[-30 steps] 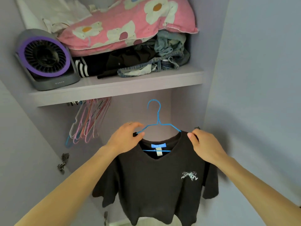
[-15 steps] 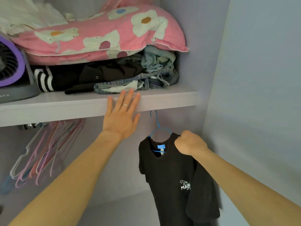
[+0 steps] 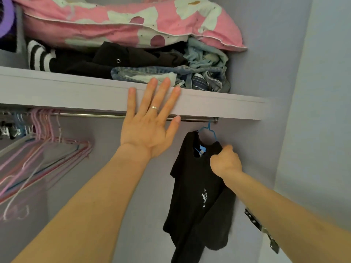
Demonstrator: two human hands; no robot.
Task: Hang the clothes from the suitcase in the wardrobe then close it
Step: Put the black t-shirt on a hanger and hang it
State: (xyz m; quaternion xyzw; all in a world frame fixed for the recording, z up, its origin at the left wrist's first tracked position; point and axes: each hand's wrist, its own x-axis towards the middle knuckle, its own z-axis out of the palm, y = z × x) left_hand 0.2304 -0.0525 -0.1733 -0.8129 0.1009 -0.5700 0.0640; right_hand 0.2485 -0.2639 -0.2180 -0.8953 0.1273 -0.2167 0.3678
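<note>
Left hand (image 3: 150, 128) flat on shelf (image 3: 76, 90) edge, fingers (image 3: 152, 92) spread. Right hand (image 3: 226, 162) pinches shirt (image 3: 199, 196) shoulder on hanger (image 3: 208, 130); hook seemingly over rail's (image 3: 95, 115) right end. Suitcase unseen; release, any further clothes, wardrobe (image 3: 252, 73) closing left.

A bare-armed person, one ring (image 3: 154, 108)
The thin silver ring is worn on the left hand (image 3: 147, 130), mid-frame; the left forearm (image 3: 98, 202) and right forearm (image 3: 284, 211) are seen uncovered.
</note>
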